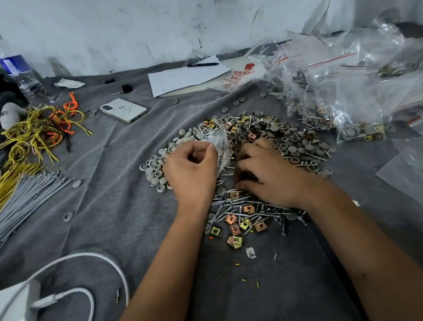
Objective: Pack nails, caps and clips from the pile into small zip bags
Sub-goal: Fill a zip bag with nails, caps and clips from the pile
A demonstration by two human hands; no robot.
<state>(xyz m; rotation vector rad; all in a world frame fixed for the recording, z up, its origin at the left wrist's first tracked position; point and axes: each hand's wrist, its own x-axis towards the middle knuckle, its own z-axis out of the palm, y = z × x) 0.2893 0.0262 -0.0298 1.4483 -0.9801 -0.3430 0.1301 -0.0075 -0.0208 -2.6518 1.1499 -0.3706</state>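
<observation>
A pile (266,130) of grey round caps, silver nails and brass-coloured square clips lies on the grey cloth in the middle. My left hand (191,169) grips a small clear zip bag (220,147) above the pile's left side, fingers curled round its top. My right hand (267,173) rests palm down on the pile just right of the bag, fingers curled into the nails; what it holds is hidden. More clips (235,224) and nails (236,204) lie below my hands.
Filled zip bags (352,93) heap at the right. A phone (124,110), paper with a pen (186,77), a water bottle (21,76), yellow and orange wires (41,128), grey ties (18,198) and a white charger (12,307) lie around the cloth.
</observation>
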